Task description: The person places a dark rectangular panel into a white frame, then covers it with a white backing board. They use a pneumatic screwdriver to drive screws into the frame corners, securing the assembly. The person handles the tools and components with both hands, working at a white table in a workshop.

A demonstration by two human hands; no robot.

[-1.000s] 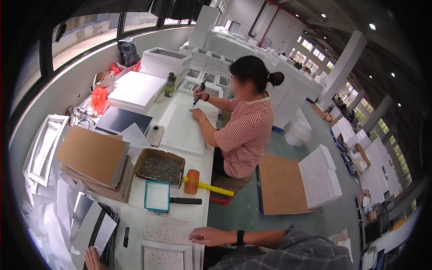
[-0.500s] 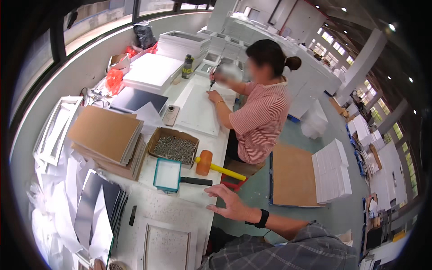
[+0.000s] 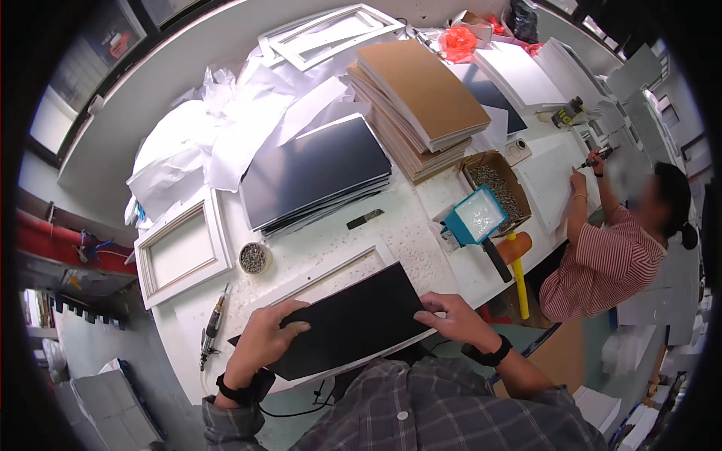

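Note:
A thin black rectangular panel (image 3: 353, 325) is held tilted between my two hands, close to my body. My left hand (image 3: 267, 338) grips its left end, and my right hand (image 3: 451, 314) pinches the right end with the thumb on top. Beneath the panel, partly covered by it, lies a white frame (image 3: 320, 276) on the white table (image 3: 421, 263). Beyond it rests a stack of dark glossy panels (image 3: 316, 169) with loose white sheets. A small dark-handled blade (image 3: 365, 219) lies between stack and frame.
Left of me are a pen-shaped power tool (image 3: 214, 327), a round tub of small metal pieces (image 3: 254, 258) and another white frame (image 3: 184, 248). To the right sit a teal-rimmed scoop (image 3: 477, 216), a mallet (image 3: 517, 259), a box of fasteners (image 3: 500, 188) and brown boards (image 3: 421, 94). A co-worker (image 3: 617, 255) sits beyond.
My view has swung left. My right hand, empty and spread near the mallet before, now grips the black panel. My left hand, barely visible at the lower edge before, now holds its other end.

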